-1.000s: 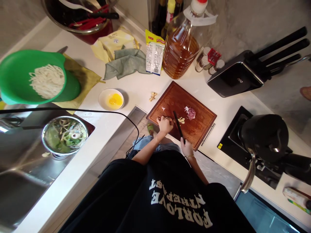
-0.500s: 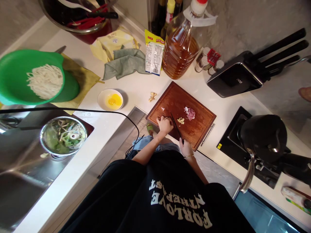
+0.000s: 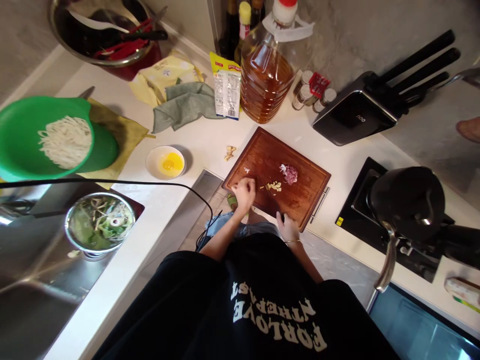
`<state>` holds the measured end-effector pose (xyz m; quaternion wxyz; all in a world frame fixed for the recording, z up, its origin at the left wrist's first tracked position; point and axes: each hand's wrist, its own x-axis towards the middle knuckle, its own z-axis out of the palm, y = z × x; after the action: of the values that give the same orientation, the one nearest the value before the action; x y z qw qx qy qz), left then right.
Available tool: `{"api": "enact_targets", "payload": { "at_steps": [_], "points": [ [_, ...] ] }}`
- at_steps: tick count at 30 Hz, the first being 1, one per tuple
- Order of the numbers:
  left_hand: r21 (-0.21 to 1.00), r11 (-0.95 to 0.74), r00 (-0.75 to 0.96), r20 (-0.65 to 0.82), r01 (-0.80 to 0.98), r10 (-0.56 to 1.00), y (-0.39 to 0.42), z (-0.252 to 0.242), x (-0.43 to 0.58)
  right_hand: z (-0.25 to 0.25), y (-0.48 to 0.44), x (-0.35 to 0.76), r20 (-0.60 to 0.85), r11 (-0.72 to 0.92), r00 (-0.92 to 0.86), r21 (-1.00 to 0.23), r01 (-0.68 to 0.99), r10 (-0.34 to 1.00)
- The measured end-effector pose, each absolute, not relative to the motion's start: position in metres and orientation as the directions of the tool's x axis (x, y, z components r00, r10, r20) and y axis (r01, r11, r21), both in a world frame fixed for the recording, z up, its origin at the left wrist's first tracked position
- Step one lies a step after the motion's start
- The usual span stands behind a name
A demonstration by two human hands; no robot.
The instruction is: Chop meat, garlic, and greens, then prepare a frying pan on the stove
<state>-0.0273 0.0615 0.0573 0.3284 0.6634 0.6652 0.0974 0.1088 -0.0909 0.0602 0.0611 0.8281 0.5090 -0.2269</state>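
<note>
A brown wooden cutting board (image 3: 307,192) lies in front of me. My right hand (image 3: 288,227) is wrapped round the dark handle of a knife (image 3: 282,217) at the board's near edge; the blade is smeared and hard to make out. Over the board's left part, my left hand (image 3: 245,192) has its fingers curled together, and whatever they may pinch is hidden. Chopped pale yellow bits (image 3: 274,186) lie between the hands, towards the middle. Behind them is a small heap of chopped purple and white pieces (image 3: 289,173). A tiny white piece (image 3: 246,170) sits beyond my left fingers.
Left of the board are ginger (image 3: 230,152), a bowl with egg (image 3: 165,162) and a green colander (image 3: 105,150) of noodles. The sink (image 3: 37,300) holds a bowl of greens (image 3: 92,225). An oil jug (image 3: 266,85), knife block (image 3: 356,112) and lidded pot (image 3: 408,205) stand behind and right.
My left hand has shifted slightly left, away from the knife blade. My right hand keeps its grip on the knife, whose blade now looks more blurred. The camera view has tilted a little.
</note>
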Motion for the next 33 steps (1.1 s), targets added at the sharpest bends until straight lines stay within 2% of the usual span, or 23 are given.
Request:
{"api": "enact_targets", "payload": {
  "at_steps": [2,5,8,11,19,22,24,28,31,33],
  "points": [
    [0.563,0.06,0.067,-0.201,0.824,0.977,0.069,0.074,-0.036,0.066,-0.093,0.112,-0.433,-0.46,0.39,-0.066,0.886,0.813],
    [0.524,-0.194,0.303,-0.129,0.829,0.944,0.082,0.097,-0.038,0.07,-0.095,0.118,-0.449,-0.442,0.389,-0.015,0.897,0.805],
    [0.481,-0.402,0.543,-0.199,0.78,0.816,0.092,0.102,-0.026,0.072,-0.094,0.121,-0.463,-0.433,0.384,0.0,0.901,0.799],
    [0.449,-0.476,0.63,-0.299,0.756,0.717,0.099,0.09,-0.012,0.074,-0.093,0.122,-0.458,-0.432,0.383,-0.003,0.902,0.802],
    [0.388,-0.481,0.611,-0.373,0.786,0.698,0.115,0.064,0.004,0.077,-0.099,0.126,-0.43,-0.402,0.341,-0.057,0.914,0.836],
    [0.456,-0.41,0.592,-0.395,0.79,0.702,0.123,0.062,-0.003,0.073,-0.114,0.133,-0.428,-0.45,0.378,-0.077,0.89,0.821],
    [0.516,-0.315,0.53,-0.347,0.797,0.774,0.129,0.062,-0.011,0.071,-0.125,0.139,-0.427,-0.497,0.413,-0.103,0.862,0.805],
    [0.577,-0.171,0.33,-0.182,0.798,0.926,0.126,0.059,-0.018,0.068,-0.129,0.142,-0.437,-0.593,0.444,-0.305,0.745,0.782],
    [0.568,-0.232,0.392,-0.176,0.79,0.903,0.107,0.055,-0.008,0.07,-0.11,0.141,-0.444,-0.626,0.453,-0.422,0.656,0.773],
    [0.546,-0.284,0.458,-0.213,0.788,0.863,0.091,0.052,0.002,0.071,-0.095,0.141,-0.462,-0.635,0.451,-0.413,0.653,0.764]
  ]
}}
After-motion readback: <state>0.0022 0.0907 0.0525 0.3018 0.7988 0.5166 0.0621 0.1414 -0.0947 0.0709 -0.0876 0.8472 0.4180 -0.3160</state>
